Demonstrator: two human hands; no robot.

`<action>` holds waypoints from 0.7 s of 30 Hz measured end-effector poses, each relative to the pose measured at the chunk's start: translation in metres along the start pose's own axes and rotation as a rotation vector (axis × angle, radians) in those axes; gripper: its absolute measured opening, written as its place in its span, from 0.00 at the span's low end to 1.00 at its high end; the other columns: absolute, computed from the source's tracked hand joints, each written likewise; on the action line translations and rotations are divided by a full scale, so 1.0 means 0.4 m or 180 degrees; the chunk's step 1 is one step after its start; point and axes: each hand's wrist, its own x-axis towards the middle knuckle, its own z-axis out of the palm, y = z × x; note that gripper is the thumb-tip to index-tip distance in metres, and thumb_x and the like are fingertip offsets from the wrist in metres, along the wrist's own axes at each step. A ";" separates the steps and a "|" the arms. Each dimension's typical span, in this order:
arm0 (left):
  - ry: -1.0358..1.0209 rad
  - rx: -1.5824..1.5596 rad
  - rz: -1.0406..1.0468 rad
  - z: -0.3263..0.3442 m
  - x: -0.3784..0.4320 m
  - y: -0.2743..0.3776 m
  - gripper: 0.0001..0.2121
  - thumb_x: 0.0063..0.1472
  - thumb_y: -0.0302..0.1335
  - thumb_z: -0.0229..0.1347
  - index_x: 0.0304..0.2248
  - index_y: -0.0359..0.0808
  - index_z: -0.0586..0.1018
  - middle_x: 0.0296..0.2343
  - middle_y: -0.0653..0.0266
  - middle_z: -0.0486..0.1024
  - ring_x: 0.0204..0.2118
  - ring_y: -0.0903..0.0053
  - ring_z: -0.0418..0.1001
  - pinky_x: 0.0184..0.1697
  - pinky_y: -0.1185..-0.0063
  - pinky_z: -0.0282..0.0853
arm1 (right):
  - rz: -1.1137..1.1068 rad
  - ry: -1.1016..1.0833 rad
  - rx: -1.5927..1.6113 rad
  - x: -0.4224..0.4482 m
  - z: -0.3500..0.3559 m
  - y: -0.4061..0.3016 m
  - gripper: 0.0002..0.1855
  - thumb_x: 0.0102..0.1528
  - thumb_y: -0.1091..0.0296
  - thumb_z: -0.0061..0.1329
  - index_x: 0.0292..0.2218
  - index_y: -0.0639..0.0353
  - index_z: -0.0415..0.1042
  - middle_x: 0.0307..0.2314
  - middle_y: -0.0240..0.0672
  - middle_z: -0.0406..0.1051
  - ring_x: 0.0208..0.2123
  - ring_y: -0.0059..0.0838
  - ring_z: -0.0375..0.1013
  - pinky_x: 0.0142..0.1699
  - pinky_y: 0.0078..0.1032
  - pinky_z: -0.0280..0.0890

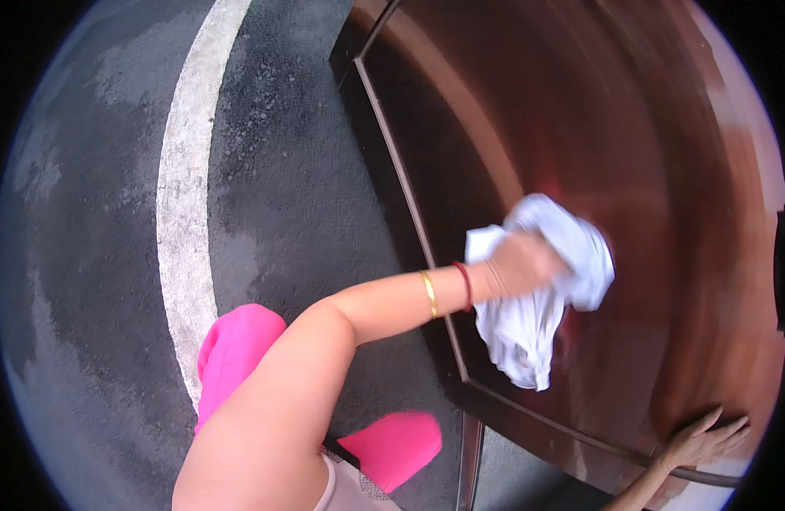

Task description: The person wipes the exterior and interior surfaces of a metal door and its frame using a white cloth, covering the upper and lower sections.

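A crumpled white cloth [517, 342] lies bunched under and around my left hand [529, 262], which is pressed to a glossy reddish-brown panel [609, 377]. The hand and the cloth's upper part are blurred, and the fingertips are hard to make out. A gold bracelet [429, 294] and a red cord bracelet [464, 286] circle that forearm and wrist. At the lower right, my right hand [702, 444] rests flat with fingers spread on the panel beside its trimmed edge. Nothing shows in it.
A pale trim strip [398, 160] runs along the panel's near side. Below one corner stands a brown leg-like post [470, 460]. Dark rough pavement [296, 236] with a white painted line [184, 191] lies to the left. My pink-clad knees [398, 447] show at the bottom.
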 end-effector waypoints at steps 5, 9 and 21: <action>0.1280 -0.0328 -0.3015 -0.106 0.087 -0.394 0.18 0.54 0.29 0.48 0.45 0.36 0.64 0.34 0.47 0.72 0.38 0.50 0.68 0.39 0.63 0.64 | -0.0041 0.0060 0.0024 0.006 -0.006 -0.002 0.29 0.58 0.47 0.32 0.53 0.58 0.56 0.51 0.43 0.56 0.54 0.41 0.54 0.56 0.34 0.51; 0.1597 0.0028 -0.3110 -0.185 0.174 -0.464 0.15 0.54 0.34 0.50 0.38 0.32 0.71 0.31 0.45 0.72 0.35 0.53 0.70 0.37 0.65 0.65 | -0.0120 0.0080 0.0028 -0.004 -0.002 -0.002 0.29 0.58 0.47 0.31 0.54 0.57 0.54 0.53 0.43 0.53 0.53 0.43 0.53 0.55 0.36 0.52; 0.1177 0.0089 -0.2842 -0.282 0.252 -0.491 0.15 0.52 0.37 0.50 0.28 0.32 0.76 0.27 0.46 0.73 0.32 0.52 0.71 0.35 0.64 0.66 | -0.0056 0.0110 -0.0038 0.010 -0.006 -0.005 0.27 0.58 0.51 0.33 0.53 0.58 0.56 0.52 0.42 0.55 0.53 0.40 0.55 0.55 0.33 0.52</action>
